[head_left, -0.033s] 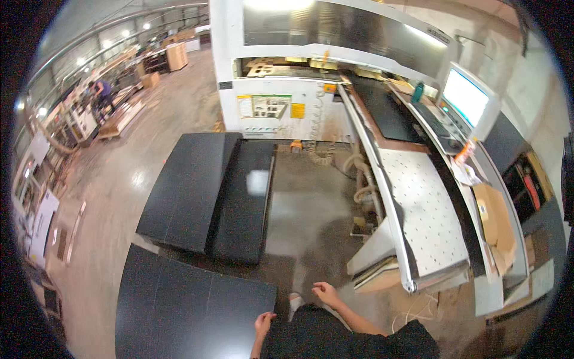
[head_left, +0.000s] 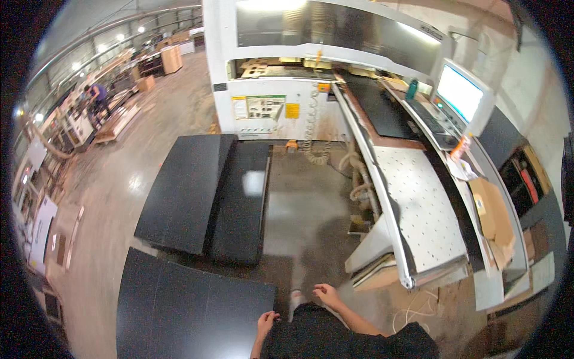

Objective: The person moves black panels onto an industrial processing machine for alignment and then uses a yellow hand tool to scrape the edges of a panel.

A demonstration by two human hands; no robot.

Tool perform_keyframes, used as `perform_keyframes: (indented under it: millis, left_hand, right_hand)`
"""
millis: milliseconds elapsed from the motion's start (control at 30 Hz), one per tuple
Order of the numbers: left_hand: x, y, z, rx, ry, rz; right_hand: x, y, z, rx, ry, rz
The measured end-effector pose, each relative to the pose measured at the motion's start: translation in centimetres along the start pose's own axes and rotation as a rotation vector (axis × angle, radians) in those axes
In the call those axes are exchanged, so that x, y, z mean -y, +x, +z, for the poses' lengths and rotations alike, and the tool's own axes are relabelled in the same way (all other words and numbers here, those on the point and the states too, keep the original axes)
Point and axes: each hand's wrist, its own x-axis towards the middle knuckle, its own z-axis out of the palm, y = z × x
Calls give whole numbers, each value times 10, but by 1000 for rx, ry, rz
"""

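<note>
My left hand (head_left: 266, 323) hovers beside the right edge of the nearest black panel stack (head_left: 197, 311), its fingers loosely bent with nothing visible in them. Over the floor in front of my body, my right hand (head_left: 327, 295) is held with its fingers half curled and slightly apart, also with no object showing. Neither hand appears to touch anything. Farther ahead on the left lies a taller stack of black panels (head_left: 185, 191), and against its right side sits a lower black stack (head_left: 239, 206) with a bright reflection on top.
A large white machine (head_left: 287, 113) stands ahead. Its perforated white table (head_left: 418, 203) runs along my right, with a black panel (head_left: 388, 107) farther up. Beyond are a lit monitor (head_left: 459, 91), a green bottle (head_left: 412, 89) and cardboard (head_left: 493, 212). A person (head_left: 98, 96) bends over at far left.
The view has shifted very slightly, so the machine and stacks sit a little farther left. Both hands keep nearly the same pose and place.
</note>
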Motion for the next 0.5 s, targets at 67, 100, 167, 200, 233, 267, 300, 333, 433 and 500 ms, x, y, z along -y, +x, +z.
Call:
perform_keyframes:
  millis: [67, 100, 167, 200, 233, 267, 300, 333, 433, 500]
  left_hand:
    - [36, 20, 18, 121, 68, -47]
    - [36, 37, 20, 171, 118, -50]
    - [-2, 23, 56, 263, 225, -127]
    - [-18, 25, 65, 326, 254, -152]
    - [-30, 30, 72, 380, 277, -172]
    - [-38, 40, 77, 436, 322, -178]
    - [-43, 52, 79, 450, 322, -174]
    - [-48, 64, 81, 467, 322, -170]
    - [-80, 106, 111, 499, 562, -128]
    - [-112, 133, 138, 482, 647, -95]
  right_hand:
    - [-18, -37, -30, -29, 115, 67]
    - [-17, -41, -43, -40, 187, 76]
    - [-33, -61, -95, -212, 79, 71]
    - [-37, -65, -115, -318, 42, 30]
    - [-39, -63, -135, -416, -2, -18]
    - [-28, -60, -153, -444, -29, -48]
    - [-3, -59, -172, -468, -53, -80]
    - [23, -60, -191, -475, 50, -123]
    - [50, -64, -274, -492, 186, -202]
    - [39, -57, -324, -629, 207, -177]
